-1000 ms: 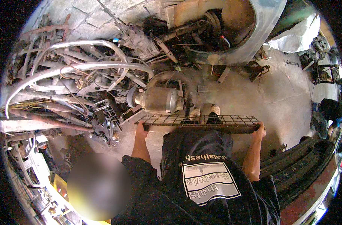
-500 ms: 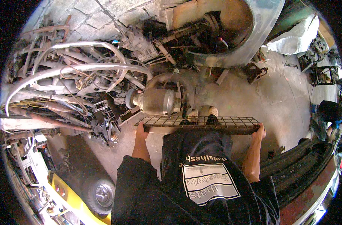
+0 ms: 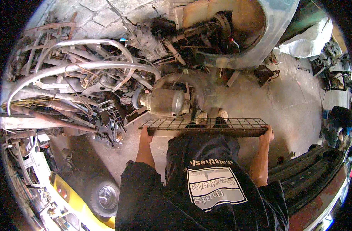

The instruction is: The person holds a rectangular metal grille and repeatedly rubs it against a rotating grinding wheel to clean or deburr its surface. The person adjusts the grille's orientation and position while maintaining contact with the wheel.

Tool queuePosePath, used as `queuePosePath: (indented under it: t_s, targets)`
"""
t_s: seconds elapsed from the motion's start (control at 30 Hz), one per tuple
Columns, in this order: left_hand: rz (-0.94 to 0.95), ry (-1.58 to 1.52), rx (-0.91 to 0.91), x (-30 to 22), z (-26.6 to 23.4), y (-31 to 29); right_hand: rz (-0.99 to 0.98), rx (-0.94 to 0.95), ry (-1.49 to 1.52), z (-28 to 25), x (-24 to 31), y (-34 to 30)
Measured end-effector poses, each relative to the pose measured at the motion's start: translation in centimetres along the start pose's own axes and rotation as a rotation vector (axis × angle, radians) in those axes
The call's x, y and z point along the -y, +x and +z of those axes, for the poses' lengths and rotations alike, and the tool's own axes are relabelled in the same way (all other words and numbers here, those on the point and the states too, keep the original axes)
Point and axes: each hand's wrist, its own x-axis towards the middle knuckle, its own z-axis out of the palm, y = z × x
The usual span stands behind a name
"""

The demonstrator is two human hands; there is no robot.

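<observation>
A long, dark metal wire rack (image 3: 237,132) with a grid of bars spans the space in front of my waist. My left hand (image 3: 146,135) grips its left end, and my right hand (image 3: 266,133) is closed round the right end. The rack looks about level and its far side shows the open mesh. Beneath the mesh, my light-coloured shoes (image 3: 222,112) show on the floor. Just beyond the rack's left half lies a metal cylinder-shaped part (image 3: 164,102), with a round dark wheel-like ring behind it.
A heap of scrap tubes and car parts (image 3: 83,77) fills the left. Ahead stands a grey car body panel (image 3: 257,46) with a round arch. A black bumper (image 3: 311,173) lies at right. Lower left are a yellow panel (image 3: 74,204) and a wheel (image 3: 106,197). Concrete floor (image 3: 284,100) spreads ahead right.
The surroundings have shifted slightly to the right in the view. The rack and both hands keep nearly the same place, with the same hold at each end.
</observation>
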Motion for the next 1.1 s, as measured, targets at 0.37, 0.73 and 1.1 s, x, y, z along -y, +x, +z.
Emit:
queuePosePath:
  t_s: [0.37,0.73,1.1]
  targets:
    - [-0.075,0.072,0.026,0.3,0.5,3.3,-0.029,-0.010,0.043,-2.3,-0.1,1.3]
    - [-0.028,0.050,-0.009,0.5,-0.1,3.4,-0.219,-0.005,-0.309,-2.1,-0.3,1.6]
    - [-0.086,0.031,0.021,0.2,-1.0,3.9,0.034,0.050,0.032,-0.5,0.6,-0.7]
